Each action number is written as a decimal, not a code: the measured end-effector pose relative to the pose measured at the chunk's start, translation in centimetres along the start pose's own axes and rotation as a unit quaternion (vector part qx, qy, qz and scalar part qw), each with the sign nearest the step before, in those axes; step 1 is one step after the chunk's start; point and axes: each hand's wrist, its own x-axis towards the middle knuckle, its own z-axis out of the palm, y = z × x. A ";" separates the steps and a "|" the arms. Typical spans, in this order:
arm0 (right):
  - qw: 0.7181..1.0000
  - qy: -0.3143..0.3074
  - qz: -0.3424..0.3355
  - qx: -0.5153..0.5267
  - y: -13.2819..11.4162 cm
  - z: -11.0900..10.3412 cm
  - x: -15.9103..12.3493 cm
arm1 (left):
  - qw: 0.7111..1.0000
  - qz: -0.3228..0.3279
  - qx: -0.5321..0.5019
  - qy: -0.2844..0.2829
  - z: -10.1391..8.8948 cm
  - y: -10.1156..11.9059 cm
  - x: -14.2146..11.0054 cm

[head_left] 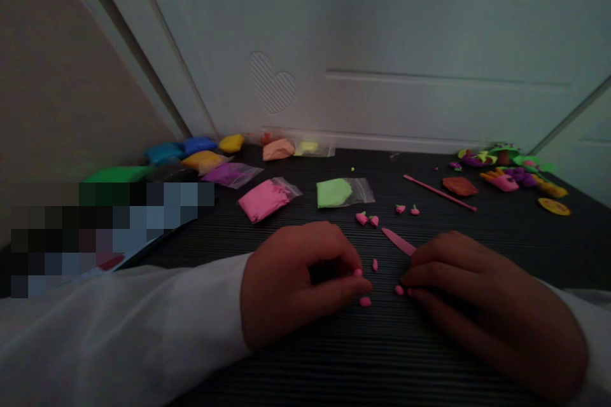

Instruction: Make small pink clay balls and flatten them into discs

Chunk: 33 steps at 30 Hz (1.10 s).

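Your left hand (300,273) pinches pink clay ball (358,273) between thumb and index fingertip; pink clay lump (365,301) just beside thumb. Your right hand (491,311): fingertips narrow at pink clay bit (409,292), whether gripped cannot tell; oval pink pellet (399,290) just beside.

1 head view, forward-down over near tabletop (310,372)

Bead 1 (358,273): pink, small, pinched in the left hand (296,286). Bead 2 (365,301): pink, blunt, lying just below that pinch. Bead 3 (375,264): pink, elongated, loose between the hands. Bead 4 (399,290): pink, oval, beside the fingertips of the right hand (491,311). Bead 5 (409,292): pink, partly hidden from me there. Knife (397,241): pink, lying flat, rear covered.
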 end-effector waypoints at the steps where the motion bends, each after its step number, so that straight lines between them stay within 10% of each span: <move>1: 1.000 0.001 0.000 -0.004 0.0 0.0 0.0 | 1.000 -0.004 0.002 -0.002 0.0 0.1 0.0; 33: 1.000 0.012 0.004 -0.005 0.2 -0.2 -0.1 | 0.999 -0.007 0.033 -0.012 -0.2 0.1 0.1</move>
